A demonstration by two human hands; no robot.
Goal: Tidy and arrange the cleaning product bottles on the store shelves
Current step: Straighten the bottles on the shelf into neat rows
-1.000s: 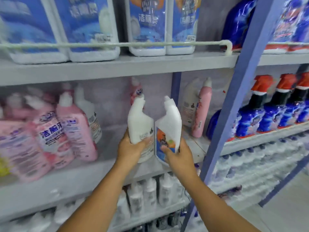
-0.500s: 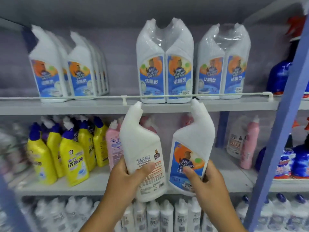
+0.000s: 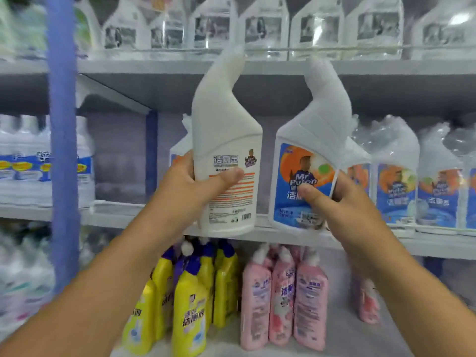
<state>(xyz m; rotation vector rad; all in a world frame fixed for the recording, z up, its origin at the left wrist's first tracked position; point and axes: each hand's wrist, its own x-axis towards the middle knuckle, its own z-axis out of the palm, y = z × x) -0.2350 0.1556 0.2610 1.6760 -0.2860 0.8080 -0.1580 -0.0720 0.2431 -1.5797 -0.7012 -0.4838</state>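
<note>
My left hand (image 3: 192, 182) grips a white angled-neck bottle (image 3: 226, 140) with its back label facing me. My right hand (image 3: 342, 202) grips a second white bottle (image 3: 313, 140) that shows its blue and orange front label. Both bottles are held upright, side by side, in front of the middle shelf (image 3: 283, 234), their bases about level with its front edge. Just behind them on that shelf stand more white bottles of the same kind (image 3: 396, 181), wrapped in clear plastic, to the right.
A blue upright post (image 3: 63, 150) runs down the left. Yellow bottles (image 3: 190, 305) and pink bottles (image 3: 283, 300) fill the shelf below. The top shelf (image 3: 257, 67) carries wrapped white bottles. Blue-labelled white bottles (image 3: 38, 163) stand left of the post.
Both hands have lifted the two white bottles from the lower shelf up to the middle shelf's level. The view has swung upward and to the left.
</note>
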